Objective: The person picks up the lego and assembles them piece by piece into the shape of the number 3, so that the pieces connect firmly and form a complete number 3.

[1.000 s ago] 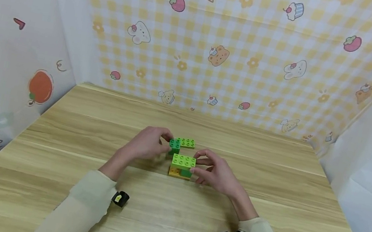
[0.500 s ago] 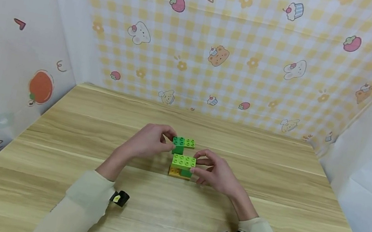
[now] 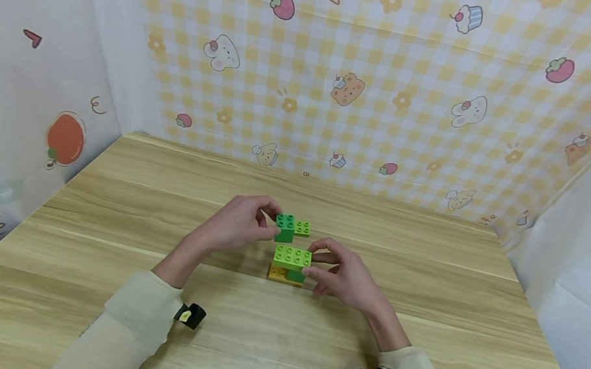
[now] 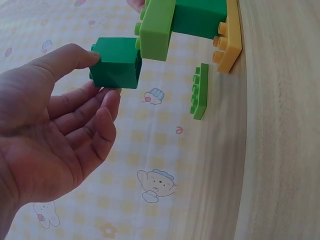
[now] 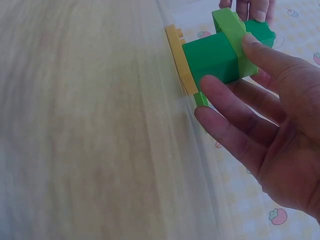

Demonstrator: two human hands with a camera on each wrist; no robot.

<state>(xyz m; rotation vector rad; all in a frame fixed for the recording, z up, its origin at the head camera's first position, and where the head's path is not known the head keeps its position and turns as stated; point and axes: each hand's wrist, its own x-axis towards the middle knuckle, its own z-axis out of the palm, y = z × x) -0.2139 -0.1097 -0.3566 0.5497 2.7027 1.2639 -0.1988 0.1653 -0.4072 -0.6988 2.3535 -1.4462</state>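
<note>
My left hand [image 3: 241, 225] pinches a dark green two-by-two brick [image 4: 116, 63] between thumb and fingers, raised above the table. In the head view it hangs just behind a small stack. That stack has a yellow-orange plate [image 3: 278, 272] at the bottom, a green brick [image 5: 211, 60] standing on one end of it, and a lime green two-by-four brick [image 3: 292, 256] across the top. At the stack's right end, my right hand [image 3: 347, 277] grips the lime brick, thumb on its near side. The lower fingers [image 5: 227, 107] stand beside the green brick.
Behind the stack, a thin lime green plate [image 4: 200, 92] lies on the wooden table [image 3: 266, 351], partly covered by the dark green brick in the head view. A patterned cloth [image 3: 313, 82] hangs along the table's back edge, with white cloth at both sides.
My left hand has moved the dark green brick slightly right and lifted it higher. The right hand and the stack have stayed in place.
</note>
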